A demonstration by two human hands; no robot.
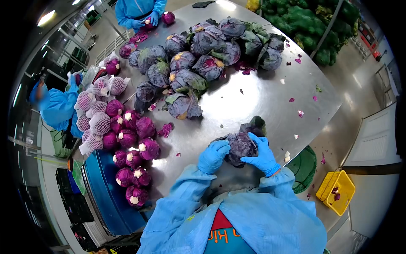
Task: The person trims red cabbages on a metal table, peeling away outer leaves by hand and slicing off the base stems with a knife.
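Observation:
Between my two blue-gloved hands is a red cabbage (240, 148) with dark outer leaves, one of which (256, 125) sticks out at its far side. My left hand (214, 156) presses its fingers on the cabbage's left side. On the right side, my right hand (263, 155) grips it with thumb and fingers spread around it. A pile of untrimmed red cabbages (186, 80) lies farther up the steel table (262, 97). To the left are several trimmed purple cabbages (146, 127) with pale cut stems.
Cabbages in white foam nets (100, 122) are stacked at the table's left edge, beside a co-worker (59, 108). Another co-worker (139, 10) handles a cabbage at the far end. A green basket (304, 169) and a yellow crate (336, 191) stand right, below the table edge. Leaf scraps (300, 113) dot the surface.

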